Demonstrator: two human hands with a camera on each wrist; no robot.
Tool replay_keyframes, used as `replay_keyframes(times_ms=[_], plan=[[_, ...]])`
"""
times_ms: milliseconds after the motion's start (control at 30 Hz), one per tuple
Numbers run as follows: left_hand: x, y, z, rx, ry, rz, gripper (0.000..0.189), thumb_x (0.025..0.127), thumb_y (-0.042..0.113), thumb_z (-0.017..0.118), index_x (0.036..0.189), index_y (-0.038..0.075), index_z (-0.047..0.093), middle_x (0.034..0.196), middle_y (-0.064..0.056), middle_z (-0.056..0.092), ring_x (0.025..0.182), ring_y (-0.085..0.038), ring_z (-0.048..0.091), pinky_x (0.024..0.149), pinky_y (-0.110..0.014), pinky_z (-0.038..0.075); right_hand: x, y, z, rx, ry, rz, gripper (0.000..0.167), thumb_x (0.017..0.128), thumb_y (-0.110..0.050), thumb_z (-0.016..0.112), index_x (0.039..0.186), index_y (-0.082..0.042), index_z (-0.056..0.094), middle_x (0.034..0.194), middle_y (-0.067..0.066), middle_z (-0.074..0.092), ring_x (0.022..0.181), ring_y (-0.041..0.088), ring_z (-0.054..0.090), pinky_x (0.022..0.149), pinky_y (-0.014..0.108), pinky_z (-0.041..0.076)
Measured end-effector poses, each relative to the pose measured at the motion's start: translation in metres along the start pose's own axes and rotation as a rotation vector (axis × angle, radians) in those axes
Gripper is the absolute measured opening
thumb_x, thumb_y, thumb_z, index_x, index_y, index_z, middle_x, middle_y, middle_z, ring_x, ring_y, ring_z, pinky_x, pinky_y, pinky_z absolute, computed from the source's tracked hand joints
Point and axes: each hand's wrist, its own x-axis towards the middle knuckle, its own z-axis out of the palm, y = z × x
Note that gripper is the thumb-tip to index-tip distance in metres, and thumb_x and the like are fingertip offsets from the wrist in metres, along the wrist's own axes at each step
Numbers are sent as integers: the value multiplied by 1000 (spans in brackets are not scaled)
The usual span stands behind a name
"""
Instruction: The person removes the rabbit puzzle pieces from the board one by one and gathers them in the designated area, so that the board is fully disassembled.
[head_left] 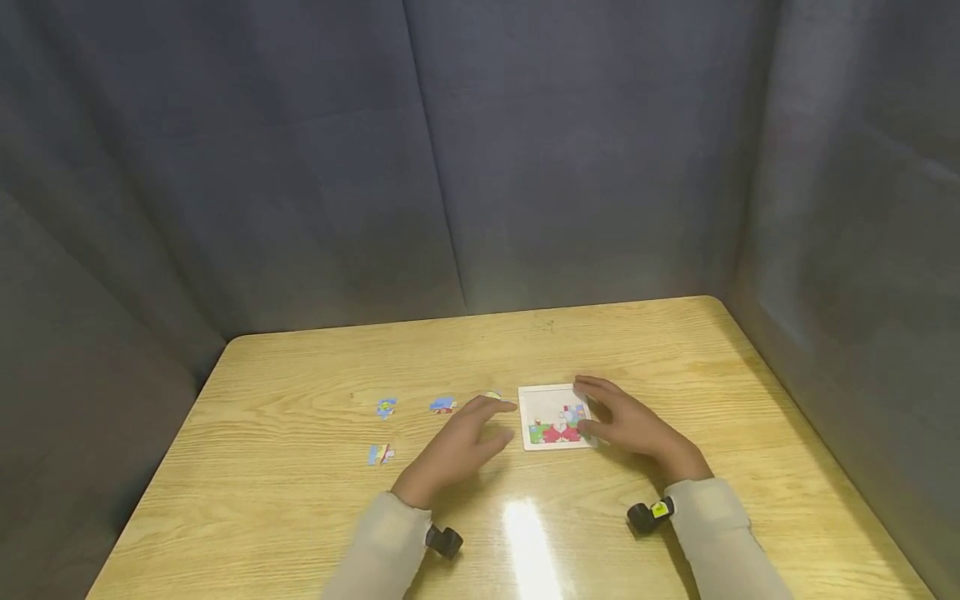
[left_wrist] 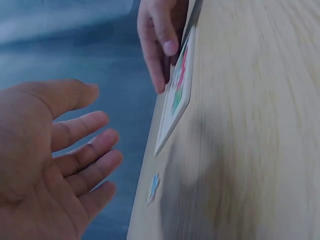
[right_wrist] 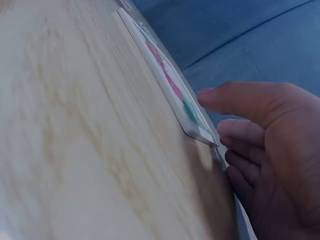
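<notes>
A white-rimmed jigsaw puzzle tray (head_left: 557,446) lies flat on the table. Its lower part holds joined pieces (head_left: 561,433) in red and green, and bare backing shows in the upper left. At the tray's right side is my right hand (head_left: 630,421), thumb and fingers spread over that edge; in the right wrist view the thumb (right_wrist: 235,99) is right at the rim. My left hand (head_left: 461,450) hovers just left of the tray, palm facing it, fingers apart and nothing between them. A loose puzzle piece (head_left: 492,394) is partly hidden behind the left fingers.
More loose pieces lie left of the left hand: a blue-and-red one (head_left: 443,405), a blue-and-yellow one (head_left: 386,407) and, nearer, another (head_left: 381,454). The wooden table (head_left: 300,517) is bordered by dark curtains (head_left: 300,167) at the back and sides.
</notes>
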Motion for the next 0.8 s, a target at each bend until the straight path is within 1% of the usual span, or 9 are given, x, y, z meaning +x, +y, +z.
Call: replay_keyframes(times_ms=[167, 333, 467, 600, 800], plan=[[15, 8, 12, 14, -21, 23, 47, 101, 32, 52, 143, 12, 46, 143, -3, 45, 132, -27, 43, 106, -48, 40, -1, -3, -2, -30, 10, 13, 71, 92, -38, 67, 149, -6, 37, 157, 13, 27, 144, 36, 21, 113, 59, 21], [30, 13, 25, 29, -6, 30, 48, 101, 34, 51, 144, 12, 45, 145, -2, 42, 133, -25, 41, 106, -47, 40, 0, -1, -3, -45, 15, -13, 69, 93, -38, 66, 148, -6, 40, 157, 13, 28, 145, 36, 19, 113, 61, 21], [41, 18, 36, 37, -6, 33, 49, 101, 35, 51, 143, 11, 45, 146, -2, 41, 133, -23, 40, 106, -45, 41, 0, 1, -2, -63, 21, -13, 71, 92, -40, 66, 147, -4, 40, 156, 14, 29, 145, 36, 19, 112, 61, 21], [51, 21, 45, 103, -18, 31, 52, 101, 36, 50, 146, 10, 42, 149, -4, 40, 135, -25, 39, 107, -44, 40, -1, 0, -1, -68, 16, 18, 77, 91, -45, 67, 149, -4, 36, 157, 15, 27, 144, 37, 19, 112, 61, 22], [62, 20, 59, 232, -47, -5, 58, 101, 35, 52, 149, 6, 36, 153, -9, 35, 141, -27, 32, 112, -43, 33, -2, -4, 0, -68, -5, 62, 84, 90, -48, 66, 153, -8, 29, 159, 15, 22, 145, 37, 18, 113, 61, 20]])
